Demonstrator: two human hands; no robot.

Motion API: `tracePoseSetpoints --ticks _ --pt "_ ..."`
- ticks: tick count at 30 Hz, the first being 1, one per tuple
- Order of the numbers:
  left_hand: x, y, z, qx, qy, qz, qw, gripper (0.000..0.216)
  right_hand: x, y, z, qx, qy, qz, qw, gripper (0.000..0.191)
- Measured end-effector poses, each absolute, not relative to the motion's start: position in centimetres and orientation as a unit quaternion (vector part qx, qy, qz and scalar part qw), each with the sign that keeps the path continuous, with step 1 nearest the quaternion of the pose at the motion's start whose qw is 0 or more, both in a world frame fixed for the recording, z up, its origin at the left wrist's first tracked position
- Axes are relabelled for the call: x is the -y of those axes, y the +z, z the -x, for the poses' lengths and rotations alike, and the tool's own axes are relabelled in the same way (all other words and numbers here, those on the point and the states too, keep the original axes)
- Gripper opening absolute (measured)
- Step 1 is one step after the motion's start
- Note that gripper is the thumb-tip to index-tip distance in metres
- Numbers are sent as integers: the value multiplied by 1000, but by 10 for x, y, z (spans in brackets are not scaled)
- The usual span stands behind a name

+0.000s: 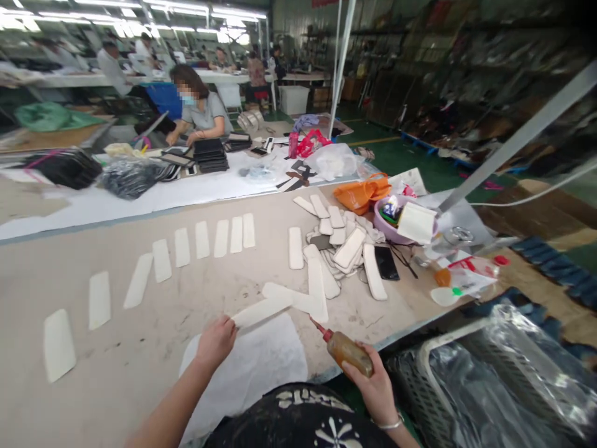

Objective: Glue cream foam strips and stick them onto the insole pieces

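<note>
My left hand [215, 341] pinches the near end of a long white strip [261, 310], which reaches right over a white sheet [265, 354] on the table. Its far end lies by two more white strips [317, 289]. In my right hand [375, 386] is an amber glue bottle [349, 353] with a red, pointed nozzle, its tip angled up and left, close to those strips. Beyond them sits a pile of white, rounded pads [349, 249]. Several separate white pads [161, 260] form a curved row across the left of the table.
A black phone [387, 263] lies beside the pile. Behind it are an orange bag [362, 193] and a purple basin [396, 231]. Plastic-covered crates [448, 354] stand off the table's right edge. Across the table, a masked person [200, 112] handles dark pieces near a black stack [211, 155].
</note>
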State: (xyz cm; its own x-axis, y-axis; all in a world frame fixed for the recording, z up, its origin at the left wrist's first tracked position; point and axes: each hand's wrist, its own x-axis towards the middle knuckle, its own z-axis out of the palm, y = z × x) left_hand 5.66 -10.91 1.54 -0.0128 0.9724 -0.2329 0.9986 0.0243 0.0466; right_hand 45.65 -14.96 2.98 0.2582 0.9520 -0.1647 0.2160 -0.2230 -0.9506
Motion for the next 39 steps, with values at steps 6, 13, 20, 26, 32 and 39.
tracePoseSetpoints --ticks 6,13,20,26,32,39 --pt "218 -15 -43 -791 -74 -579 184 22 115 29 -412 597 422 576 367 49" --pt "269 -36 -37 -817 92 -541 174 30 95 25 -325 744 422 409 317 43" --pt "284 -49 -25 -811 87 -536 216 32 107 3 -258 814 434 294 250 41" --pt "274 -59 -25 -796 85 -543 252 33 118 -13 -233 827 437 272 226 49" --pt "272 -60 -22 -790 89 -547 262 33 124 -24 -221 842 423 264 205 46" --pt "270 -60 -20 -786 57 -554 267 33 113 -19 -232 843 396 296 214 39"
